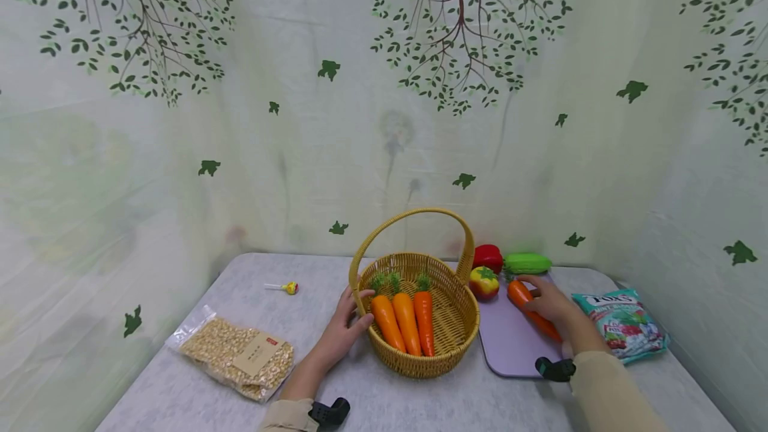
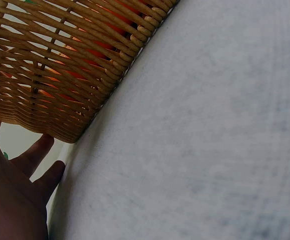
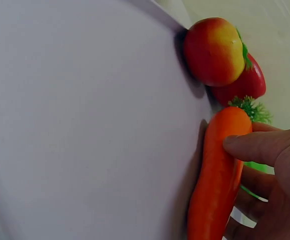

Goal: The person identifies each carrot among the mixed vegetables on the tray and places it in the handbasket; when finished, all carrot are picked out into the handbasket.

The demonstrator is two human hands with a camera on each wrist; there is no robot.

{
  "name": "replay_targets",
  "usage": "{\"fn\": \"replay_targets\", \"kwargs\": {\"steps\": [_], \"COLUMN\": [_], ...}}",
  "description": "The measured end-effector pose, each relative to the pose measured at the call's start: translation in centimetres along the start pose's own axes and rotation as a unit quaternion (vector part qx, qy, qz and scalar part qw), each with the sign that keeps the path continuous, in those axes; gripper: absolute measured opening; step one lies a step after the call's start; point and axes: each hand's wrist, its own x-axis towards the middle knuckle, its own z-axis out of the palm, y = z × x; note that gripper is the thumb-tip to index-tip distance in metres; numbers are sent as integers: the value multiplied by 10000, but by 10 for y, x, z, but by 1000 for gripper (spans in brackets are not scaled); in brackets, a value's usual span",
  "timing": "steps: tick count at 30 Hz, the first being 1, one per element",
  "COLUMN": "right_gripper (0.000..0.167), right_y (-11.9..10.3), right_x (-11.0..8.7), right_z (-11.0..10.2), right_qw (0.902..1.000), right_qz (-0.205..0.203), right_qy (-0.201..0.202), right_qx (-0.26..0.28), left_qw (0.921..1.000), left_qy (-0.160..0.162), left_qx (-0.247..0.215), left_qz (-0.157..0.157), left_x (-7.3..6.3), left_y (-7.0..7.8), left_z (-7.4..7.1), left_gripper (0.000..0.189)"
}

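A wicker basket [image 1: 414,369] with a tall handle holds three orange carrots [image 1: 407,322] with green tops. My left hand [image 1: 342,325] rests against the basket's left side, by the foot of the handle. In the left wrist view its fingers [image 2: 34,152] are spread along the woven wall, the lowest one apart from it. Over the lilac cutting board [image 1: 510,345], my right hand [image 1: 552,305] holds another carrot [image 3: 217,175] near its leafy end. The thumb lies on top and the fingers go round the far side, partly hidden.
Behind the carrot are a red-yellow fruit [image 1: 483,284], a red pepper [image 1: 488,257] and a green vegetable [image 1: 528,263]. A teal candy bag [image 1: 624,325] lies right of the board. At the left are a bag of grains [image 1: 237,355] and a lollipop [image 1: 291,288].
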Motion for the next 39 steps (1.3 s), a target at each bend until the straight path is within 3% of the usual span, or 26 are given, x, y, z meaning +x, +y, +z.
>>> {"fn": "replay_targets", "kwargs": {"steps": [4, 12, 18, 26, 39], "right_gripper": [69, 68, 69, 75, 74], "right_y": [-1, -11, -16, -26, -61], "right_x": [-2, -7, -15, -29, -57], "right_z": [6, 14, 23, 35, 40], "right_qw": [10000, 9976, 9920, 9763, 9511], "right_qz": [-33, -4, -344, -390, -647], "right_qy": [51, 660, 1071, 1470, 2047], "right_qx": [-6, -207, 574, 1538, 2222], "left_qw": [10000, 10000, 10000, 9999, 9999], "left_qy": [-5, 0, -21, -14, -34], "left_qx": [28, -10, -1, -8, -73], "left_qz": [-1, -12, -4, 169, 140], "left_x": [0, 0, 0, -1, 0], "left_y": [-1, -1, -2, -2, 0], "left_z": [0, 1, 2, 0, 0], "left_gripper": [46, 46, 46, 45, 45]}}
